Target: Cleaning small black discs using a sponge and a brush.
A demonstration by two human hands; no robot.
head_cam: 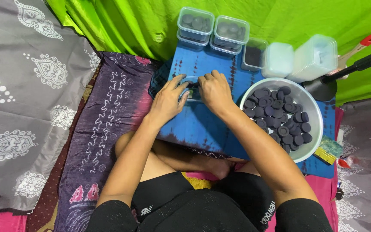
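My left hand (167, 101) and my right hand (214, 91) meet over a small clear plastic container (193, 83) on a blue tie-dyed cloth (202, 124). Both hands grip its sides and mostly cover it, with dark round pieces showing inside between the fingers. To the right stands a large white bowl (314, 129) heaped with several dark round discs (280, 116).
Two stacks of lidded clear containers (195, 21) (231, 31) filled with discs stand at the back. An open container (253, 53), pale lids (278, 59) and a stack of empty containers (315, 56) sit beside them. A black stand (323, 86), a red-handled brush (361, 45) and green cloth (129, 21) lie behind.
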